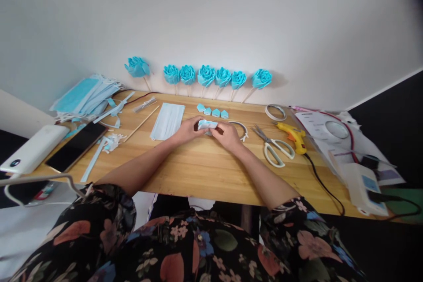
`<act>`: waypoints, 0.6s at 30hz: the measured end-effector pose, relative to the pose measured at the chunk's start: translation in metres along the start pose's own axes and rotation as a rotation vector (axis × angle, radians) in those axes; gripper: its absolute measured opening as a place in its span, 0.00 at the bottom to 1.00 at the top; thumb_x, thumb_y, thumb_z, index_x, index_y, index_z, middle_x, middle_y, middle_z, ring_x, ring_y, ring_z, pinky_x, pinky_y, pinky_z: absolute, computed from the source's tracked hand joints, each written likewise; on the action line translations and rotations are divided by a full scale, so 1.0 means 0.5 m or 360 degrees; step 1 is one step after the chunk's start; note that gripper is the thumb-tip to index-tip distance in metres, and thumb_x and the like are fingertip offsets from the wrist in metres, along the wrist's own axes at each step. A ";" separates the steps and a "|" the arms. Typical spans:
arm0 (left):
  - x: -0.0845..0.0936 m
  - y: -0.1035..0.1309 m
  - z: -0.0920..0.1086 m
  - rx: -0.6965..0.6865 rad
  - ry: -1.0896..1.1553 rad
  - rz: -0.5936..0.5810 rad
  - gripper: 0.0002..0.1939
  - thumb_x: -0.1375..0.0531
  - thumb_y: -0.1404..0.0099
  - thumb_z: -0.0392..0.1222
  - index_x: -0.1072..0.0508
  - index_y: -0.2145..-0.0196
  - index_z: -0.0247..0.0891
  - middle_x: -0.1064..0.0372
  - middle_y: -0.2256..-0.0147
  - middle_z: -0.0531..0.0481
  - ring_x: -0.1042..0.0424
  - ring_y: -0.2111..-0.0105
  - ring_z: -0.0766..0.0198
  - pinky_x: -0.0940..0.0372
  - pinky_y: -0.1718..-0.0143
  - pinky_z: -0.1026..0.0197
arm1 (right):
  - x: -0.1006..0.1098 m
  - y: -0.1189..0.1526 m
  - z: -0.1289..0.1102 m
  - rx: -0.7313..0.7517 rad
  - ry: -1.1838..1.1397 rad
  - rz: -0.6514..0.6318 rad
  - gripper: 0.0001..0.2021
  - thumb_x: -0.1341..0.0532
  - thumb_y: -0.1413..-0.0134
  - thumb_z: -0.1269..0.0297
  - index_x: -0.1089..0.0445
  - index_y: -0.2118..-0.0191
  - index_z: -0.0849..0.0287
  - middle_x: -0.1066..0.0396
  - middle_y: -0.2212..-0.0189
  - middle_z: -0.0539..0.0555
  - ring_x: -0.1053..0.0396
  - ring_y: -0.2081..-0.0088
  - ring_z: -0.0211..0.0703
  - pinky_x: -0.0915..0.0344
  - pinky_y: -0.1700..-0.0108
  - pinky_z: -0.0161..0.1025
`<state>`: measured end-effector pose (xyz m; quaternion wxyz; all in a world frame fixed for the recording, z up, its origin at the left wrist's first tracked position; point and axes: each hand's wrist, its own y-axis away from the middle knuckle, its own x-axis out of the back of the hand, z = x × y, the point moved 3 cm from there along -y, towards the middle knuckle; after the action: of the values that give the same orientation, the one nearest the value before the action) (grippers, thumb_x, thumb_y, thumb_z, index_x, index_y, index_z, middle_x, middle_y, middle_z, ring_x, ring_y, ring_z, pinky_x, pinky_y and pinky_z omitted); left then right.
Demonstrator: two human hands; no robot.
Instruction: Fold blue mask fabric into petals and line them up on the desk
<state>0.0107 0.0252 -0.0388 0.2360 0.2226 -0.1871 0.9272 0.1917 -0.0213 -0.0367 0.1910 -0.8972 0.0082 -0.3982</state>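
Between my left hand (187,131) and my right hand (229,135), a small folded piece of light blue face mask fabric (207,124) is pinched above the table's middle. Both hands are closed on its ends, thumbs toward me. Just beyond it lie several folded blue petals (216,113) in a short row. A flat pleated face mask (168,121) rests left of my left hand. Beside my right hand is a thin ring-shaped band (243,128), partly hidden by that hand.
Several blue fabric roses (206,76) on sticks lean along the wall. Scissors (272,145), a yellow glue gun (295,135) and a tape roll (275,112) lie right. Stacked masks (82,97), scraps (112,142), a wooden stick (141,124), a phone (76,146) and a white power bank (35,147) are left.
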 end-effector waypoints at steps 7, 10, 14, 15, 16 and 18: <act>-0.001 0.000 -0.003 -0.0026 0.0001 -0.0009 0.21 0.35 0.41 0.53 0.25 0.56 0.35 0.23 0.61 0.45 0.28 0.67 0.59 0.36 0.65 0.59 | -0.003 -0.003 -0.004 0.0005 0.0044 -0.0070 0.11 0.37 0.45 0.61 0.36 0.76 0.56 0.30 0.76 0.51 0.38 0.72 0.42 0.46 0.67 0.38; 0.000 0.000 -0.003 -0.0019 -0.0050 -0.0018 0.17 0.36 0.40 0.50 0.25 0.58 0.36 0.24 0.65 0.47 0.28 0.68 0.59 0.37 0.66 0.60 | -0.002 -0.002 -0.006 0.0007 0.0049 -0.0087 0.11 0.38 0.44 0.62 0.34 0.75 0.56 0.29 0.75 0.52 0.37 0.71 0.42 0.46 0.66 0.38; 0.002 0.000 0.003 -0.0058 -0.0022 -0.0017 0.15 0.37 0.39 0.49 0.26 0.59 0.36 0.26 0.68 0.49 0.30 0.69 0.62 0.37 0.67 0.62 | 0.000 0.001 -0.006 0.0032 0.0008 -0.0022 0.11 0.39 0.42 0.62 0.32 0.75 0.57 0.29 0.75 0.53 0.34 0.70 0.43 0.43 0.64 0.39; 0.003 0.000 0.003 -0.0068 0.0019 0.0001 0.16 0.37 0.39 0.49 0.26 0.58 0.36 0.25 0.67 0.49 0.29 0.69 0.62 0.37 0.67 0.62 | 0.001 0.001 -0.006 0.0036 -0.0007 0.0010 0.12 0.38 0.42 0.62 0.32 0.75 0.57 0.28 0.75 0.53 0.33 0.69 0.43 0.42 0.64 0.39; 0.004 0.000 0.003 -0.0079 0.0053 0.0023 0.17 0.37 0.39 0.50 0.26 0.57 0.36 0.24 0.64 0.48 0.29 0.67 0.62 0.36 0.66 0.62 | 0.001 0.001 -0.005 0.0038 -0.0022 0.0034 0.11 0.38 0.42 0.62 0.32 0.75 0.57 0.28 0.74 0.53 0.33 0.69 0.43 0.41 0.63 0.39; 0.005 0.000 0.002 -0.0094 0.0068 0.0042 0.19 0.37 0.39 0.50 0.26 0.55 0.35 0.24 0.61 0.47 0.28 0.66 0.63 0.35 0.65 0.63 | -0.002 0.000 -0.002 0.0032 -0.0033 0.0039 0.11 0.37 0.42 0.62 0.32 0.74 0.57 0.28 0.74 0.53 0.33 0.69 0.43 0.41 0.63 0.39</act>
<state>0.0090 0.0255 -0.0370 0.2341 0.1933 -0.2123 0.9289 0.1903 -0.0215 -0.0365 0.2048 -0.8992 0.0132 -0.3865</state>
